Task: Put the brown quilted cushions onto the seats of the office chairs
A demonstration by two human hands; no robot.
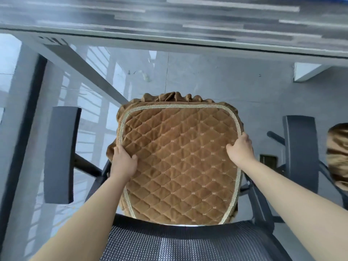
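A brown quilted cushion [180, 159] with a beige braided border covers the seat of a black office chair, seen from above and behind its mesh backrest [188, 243]. My left hand [124, 162] grips the cushion's left edge, fingers curled over its side. My right hand [240, 147] holds the right edge, thumb on top. The cushion's gathered skirt bunches at the front rim. The seat itself is hidden under the cushion. A second brown cushion [338, 157] shows at the right border, on a neighbouring chair.
Black armrests stand on the left [60, 153] and right [301, 153] of the chair. A grey desk top [169, 25] spans the upper view, with its slanted leg [84, 66] at the left. Glossy grey floor tiles lie below.
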